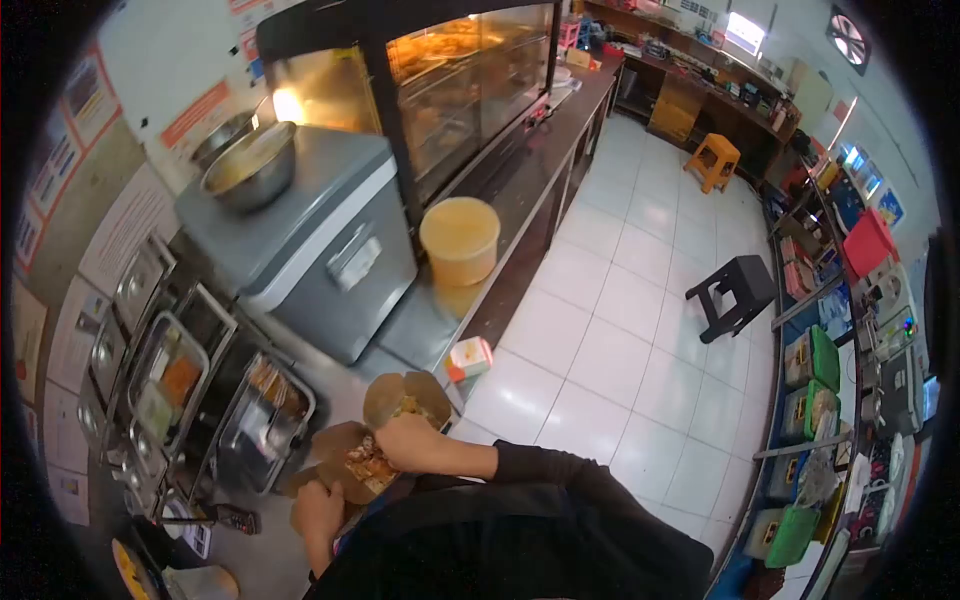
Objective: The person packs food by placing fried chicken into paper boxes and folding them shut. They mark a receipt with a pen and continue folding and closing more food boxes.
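My left hand is at the near edge of an open brown paper food box, with its fingers closed on the box's side. My right hand is over the right part of this box, beside the food in it; its fingers are bent and whatever they hold is hidden. Just beyond my right hand stands a second open brown box with food inside, partly covered by the hand. A small white and orange carton lies behind the boxes.
Metal trays of food stand at the left. A grey cooler carries metal bowls. A yellow-lidded tub sits by the glass display case. Black and orange stools stand on the floor.
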Available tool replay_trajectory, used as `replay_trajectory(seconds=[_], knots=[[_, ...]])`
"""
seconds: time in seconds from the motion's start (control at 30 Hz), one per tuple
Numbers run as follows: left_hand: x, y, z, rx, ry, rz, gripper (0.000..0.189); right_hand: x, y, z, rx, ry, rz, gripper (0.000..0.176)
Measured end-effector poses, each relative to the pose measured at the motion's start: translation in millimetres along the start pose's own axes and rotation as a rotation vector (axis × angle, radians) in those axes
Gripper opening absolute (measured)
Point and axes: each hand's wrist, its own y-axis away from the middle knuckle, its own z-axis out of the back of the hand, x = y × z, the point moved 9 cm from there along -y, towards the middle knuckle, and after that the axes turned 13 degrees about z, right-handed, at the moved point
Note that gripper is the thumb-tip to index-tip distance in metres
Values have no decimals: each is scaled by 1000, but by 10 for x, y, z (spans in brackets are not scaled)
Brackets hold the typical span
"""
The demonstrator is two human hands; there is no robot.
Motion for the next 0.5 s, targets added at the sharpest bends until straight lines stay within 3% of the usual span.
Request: replay_trajectory(seconds=[0.23, 0.3, 0.43, 0.5], knots=[[-3138, 103, -431, 223, 181, -563, 33, -2065, 1472, 1482, -282, 187, -398, 10], [-4068, 85, -809, 354, 210, -688, 32, -2698, 1993, 1852, -160, 220, -559, 11], [-6044, 190, -1395, 526, 91, -1018, 31, -3754, 3225, 2722, -275, 366, -937, 14], [-6914, 273, -1825, 720, 150, -1152, 32, -4090, 3744, 3109, -224, 351, -1190, 16]])
